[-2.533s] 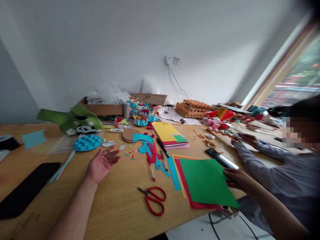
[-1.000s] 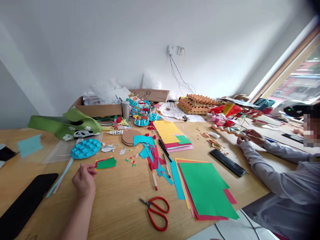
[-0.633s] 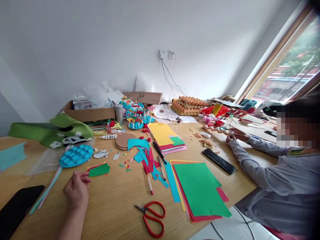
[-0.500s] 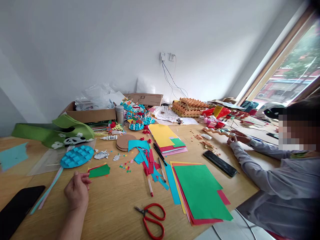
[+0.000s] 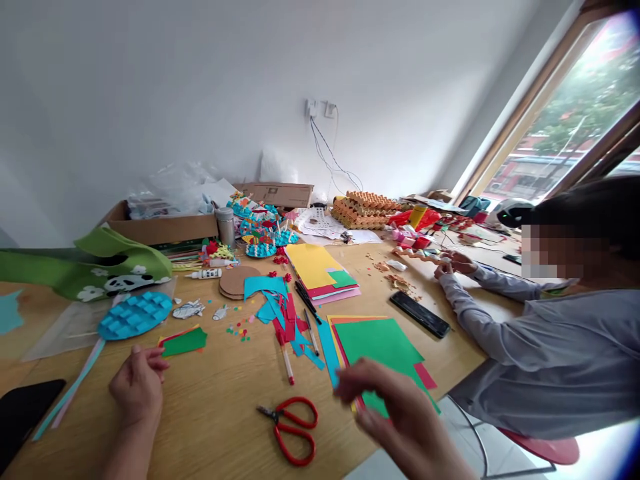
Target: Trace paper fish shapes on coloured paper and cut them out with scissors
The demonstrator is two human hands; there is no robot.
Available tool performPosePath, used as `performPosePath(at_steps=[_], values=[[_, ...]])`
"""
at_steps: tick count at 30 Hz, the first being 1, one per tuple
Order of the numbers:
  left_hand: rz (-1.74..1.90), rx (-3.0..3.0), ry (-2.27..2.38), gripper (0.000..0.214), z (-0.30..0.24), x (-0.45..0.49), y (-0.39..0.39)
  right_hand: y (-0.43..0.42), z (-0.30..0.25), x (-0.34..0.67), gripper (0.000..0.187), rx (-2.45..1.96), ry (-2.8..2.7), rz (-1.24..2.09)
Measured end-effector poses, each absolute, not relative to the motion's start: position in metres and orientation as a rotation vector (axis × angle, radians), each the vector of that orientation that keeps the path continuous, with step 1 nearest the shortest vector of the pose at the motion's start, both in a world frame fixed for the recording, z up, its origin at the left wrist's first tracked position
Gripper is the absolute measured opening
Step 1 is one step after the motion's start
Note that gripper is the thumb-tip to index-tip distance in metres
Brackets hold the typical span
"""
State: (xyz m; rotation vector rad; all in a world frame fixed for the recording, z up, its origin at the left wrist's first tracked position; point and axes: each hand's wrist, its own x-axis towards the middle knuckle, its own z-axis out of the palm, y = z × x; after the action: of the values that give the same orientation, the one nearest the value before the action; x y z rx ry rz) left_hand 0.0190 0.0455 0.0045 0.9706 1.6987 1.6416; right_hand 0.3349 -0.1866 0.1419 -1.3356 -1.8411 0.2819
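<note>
The person's right hand (image 5: pixel 400 410) is blurred, half open with curved fingers, over the near edge of a stack of coloured paper (image 5: pixel 380 340), and shows nothing in its grip. Just left of that hand, below the stack, lie red scissors (image 5: pixel 290 433). The left hand (image 5: pixel 137 387) is loosely curled on the wooden table (image 5: pixel 210 407); whether its fingertips pinch anything small, I cannot tell. Just beyond its fingers lies a small green paper (image 5: pixel 183 343) on a red piece, and past that a blue tray (image 5: pixel 134 315). Left of the hand sits a black phone (image 5: pixel 20 410). Far to the right of the right hand, a co-worker's hands (image 5: pixel 450 265) hold a twisted orange strip (image 5: pixel 415 255), beyond another phone (image 5: pixel 420 314).
</note>
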Motion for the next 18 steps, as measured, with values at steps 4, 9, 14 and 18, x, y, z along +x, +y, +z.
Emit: performPosePath(at_steps=[4,9,14,18], values=[[1.614,0.984,1.728,0.036,0.007,0.021,0.043,-0.164,0.078,0.391,0.032,-1.978,-1.635,-0.061],[1.565,1.015,1.748,0.036,0.007,0.025,0.04,-0.172,0.022,0.435,0.035,-2.274,-1.665,-0.104],[1.475,1.059,1.699,0.038,0.005,0.034,0.04,-0.176,0.019,0.43,0.027,-2.409,-1.736,0.081],[1.325,1.244,1.51,0.046,0.011,0.062,0.035,-0.174,0.02,0.426,0.021,-2.425,-1.754,0.073]])
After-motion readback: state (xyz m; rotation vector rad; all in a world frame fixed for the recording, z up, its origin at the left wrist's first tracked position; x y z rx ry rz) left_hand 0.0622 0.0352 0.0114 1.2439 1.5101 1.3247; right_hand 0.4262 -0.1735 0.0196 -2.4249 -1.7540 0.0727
